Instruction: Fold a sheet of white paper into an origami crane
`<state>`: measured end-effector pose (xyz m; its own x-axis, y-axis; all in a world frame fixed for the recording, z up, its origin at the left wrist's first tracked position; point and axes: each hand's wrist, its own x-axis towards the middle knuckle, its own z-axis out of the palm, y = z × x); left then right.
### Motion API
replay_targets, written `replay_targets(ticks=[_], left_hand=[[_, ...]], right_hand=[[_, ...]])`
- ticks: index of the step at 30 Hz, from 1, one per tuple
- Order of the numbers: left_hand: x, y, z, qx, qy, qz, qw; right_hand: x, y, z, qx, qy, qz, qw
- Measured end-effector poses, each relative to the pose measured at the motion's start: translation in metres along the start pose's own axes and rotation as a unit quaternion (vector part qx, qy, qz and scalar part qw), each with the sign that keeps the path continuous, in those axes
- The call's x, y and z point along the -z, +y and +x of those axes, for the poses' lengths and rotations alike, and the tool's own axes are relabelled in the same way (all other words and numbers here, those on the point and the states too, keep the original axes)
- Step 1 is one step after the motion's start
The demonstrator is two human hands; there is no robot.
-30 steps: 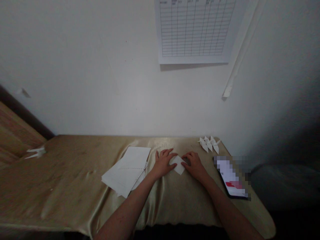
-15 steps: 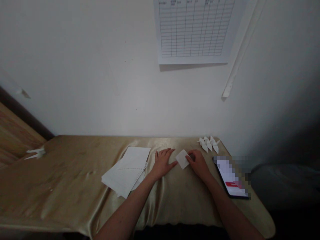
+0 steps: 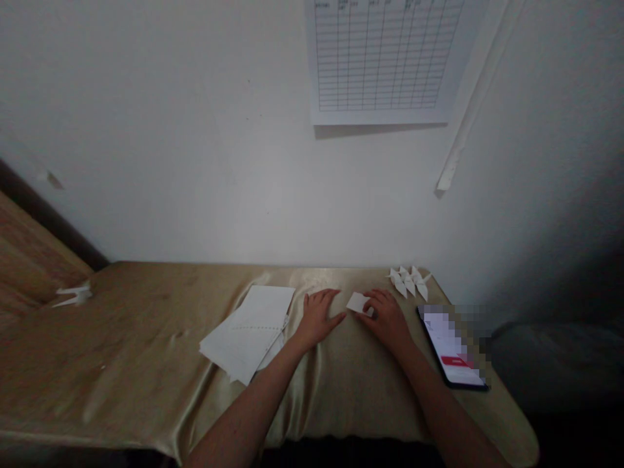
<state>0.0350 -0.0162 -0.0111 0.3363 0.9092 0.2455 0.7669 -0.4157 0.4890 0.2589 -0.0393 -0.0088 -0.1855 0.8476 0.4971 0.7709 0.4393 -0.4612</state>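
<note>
A small folded white paper piece (image 3: 357, 302) lies on the gold cloth-covered table (image 3: 146, 364). My right hand (image 3: 387, 318) rests partly over its right side, fingers curled and pressing it down. Just left of the paper, my left hand (image 3: 319, 315) lies flat on the cloth with fingers stretched out and the thumb pointing toward the piece. It holds nothing.
A stack of white sheets (image 3: 248, 331) lies left of my hands. Several folded paper cranes (image 3: 408, 281) sit at the table's back right corner. A phone (image 3: 453, 354) lies at the right edge. Another folded paper (image 3: 73, 296) rests far left. A wall chart (image 3: 385, 58) hangs above.
The folded paper moved from between both hands toward the back right and now looks smaller. My right hand moved over it. My left hand let go of it and stayed flat.
</note>
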Motion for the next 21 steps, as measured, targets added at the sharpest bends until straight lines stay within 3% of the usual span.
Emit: replay_targets(ticks=[3, 12, 21], left_hand=[[0.003, 0.001, 0.0, 0.007, 0.004, -0.01, 1.0], [0.009, 0.013, -0.007, -0.049, -0.009, 0.02, 0.999], [0.002, 0.011, -0.008, -0.039, -0.025, 0.044, 0.998]], right_hand=[[-0.007, 0.002, -0.001, -0.012, -0.054, 0.012, 0.998], [-0.014, 0.019, -0.003, -0.036, -0.048, 0.021, 0.998], [-0.006, -0.001, -0.002, -0.055, -0.086, 0.128, 0.986]])
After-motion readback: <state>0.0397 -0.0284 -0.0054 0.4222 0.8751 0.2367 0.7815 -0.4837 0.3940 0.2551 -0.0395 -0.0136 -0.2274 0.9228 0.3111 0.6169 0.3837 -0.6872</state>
